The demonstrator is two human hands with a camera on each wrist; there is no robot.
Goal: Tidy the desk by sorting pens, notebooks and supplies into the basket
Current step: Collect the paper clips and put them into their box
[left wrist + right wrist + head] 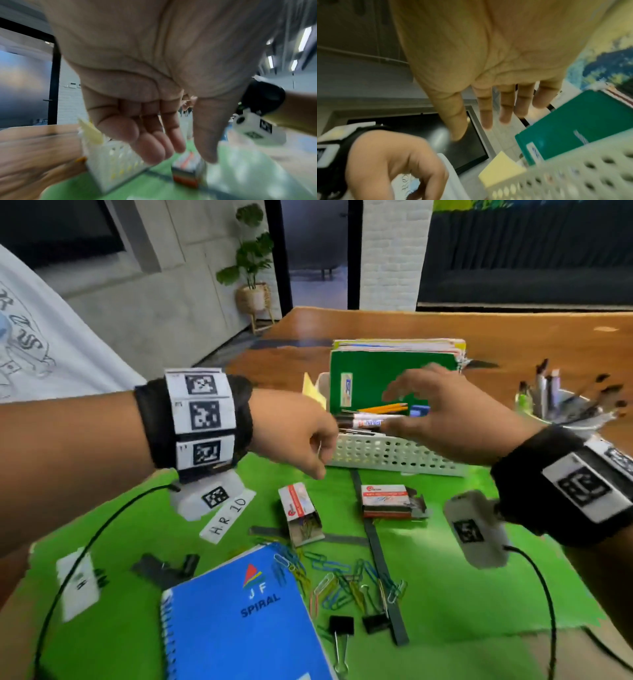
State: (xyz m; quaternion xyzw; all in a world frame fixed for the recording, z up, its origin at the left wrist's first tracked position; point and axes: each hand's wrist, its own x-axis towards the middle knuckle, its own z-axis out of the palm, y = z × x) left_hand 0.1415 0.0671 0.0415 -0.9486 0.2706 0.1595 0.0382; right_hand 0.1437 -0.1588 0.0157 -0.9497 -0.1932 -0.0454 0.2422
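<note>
A white perforated basket [394, 453] stands at the far edge of the green mat [462, 577]. In it a green notebook [376, 378] stands upright, with yellow pencils [383, 408] and a black-and-white marker [370, 422] lying in front of it. My right hand [397, 410] hovers over the basket with fingers spread and holds nothing; the right wrist view shows its palm bare [472, 132]. My left hand [308, 453] hangs at the basket's left front corner, fingers loosely curled and holding nothing [185, 151]. A blue spiral notebook [239, 618] lies near me.
Loose coloured paper clips [342, 580] and black binder clips [340, 626] are scattered on the mat. An open clip box [301, 511] and a staples box [387, 501] lie before the basket. A cup of pens [565, 405] stands at the right. A yellow note [313, 392] sticks up beside the basket.
</note>
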